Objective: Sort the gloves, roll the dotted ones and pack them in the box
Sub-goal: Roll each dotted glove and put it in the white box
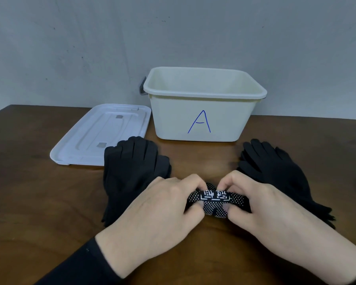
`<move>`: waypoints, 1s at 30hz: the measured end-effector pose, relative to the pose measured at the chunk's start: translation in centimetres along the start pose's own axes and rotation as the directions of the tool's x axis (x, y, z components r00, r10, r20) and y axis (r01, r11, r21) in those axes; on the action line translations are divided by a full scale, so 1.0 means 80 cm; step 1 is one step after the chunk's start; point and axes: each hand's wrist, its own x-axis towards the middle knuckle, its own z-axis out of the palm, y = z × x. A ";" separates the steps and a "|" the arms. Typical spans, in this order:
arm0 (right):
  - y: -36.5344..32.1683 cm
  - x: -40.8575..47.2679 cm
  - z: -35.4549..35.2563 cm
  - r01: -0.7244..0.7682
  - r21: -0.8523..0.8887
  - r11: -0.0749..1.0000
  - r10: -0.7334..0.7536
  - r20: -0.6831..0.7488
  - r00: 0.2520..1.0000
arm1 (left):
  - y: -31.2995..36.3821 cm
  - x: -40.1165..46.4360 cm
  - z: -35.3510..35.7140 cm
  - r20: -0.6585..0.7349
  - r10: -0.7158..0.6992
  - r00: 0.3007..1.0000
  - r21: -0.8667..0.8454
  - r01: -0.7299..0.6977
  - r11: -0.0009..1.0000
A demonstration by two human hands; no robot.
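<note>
A rolled black glove with white dots (pixel 215 200) lies crosswise on the table's near middle. My left hand (pixel 158 210) pinches its left end and my right hand (pixel 261 208) pinches its right end, fingers curled over the roll and thumbs under it. A stack of plain black gloves (pixel 130 169) lies flat to the left, partly under my left hand. Another pile of black gloves (pixel 275 167) lies to the right behind my right hand; whether these carry dots I cannot tell. The cream box marked "A" (pixel 203 118) stands open behind, and I cannot see its bottom.
The box's white lid (pixel 103 134) lies flat on the brown wooden table (pixel 29 192), left of the box. A grey wall rises right behind the table's far edge. A dark latch (pixel 142 85) sticks out at the box's left rim.
</note>
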 end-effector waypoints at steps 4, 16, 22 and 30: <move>0.013 0.013 0.013 -0.028 -0.095 0.995 0.018 -0.107 0.994 | -0.017 0.012 0.013 -0.137 -0.054 0.989 0.116 0.070 0.991; -0.008 0.055 -0.006 -0.096 -0.075 0.992 0.111 0.217 0.970 | -0.035 0.016 -0.004 -0.389 -0.027 0.921 0.161 0.096 0.982; -0.027 0.064 -0.018 -0.106 -0.112 0.988 0.140 0.356 0.924 | -0.076 0.013 -0.031 -0.502 -0.047 0.864 0.013 0.061 0.998; -0.054 0.072 -0.104 -0.070 -0.112 0.991 0.095 0.228 0.969 | -0.121 0.029 -0.022 -0.440 0.006 0.898 0.070 0.028 0.997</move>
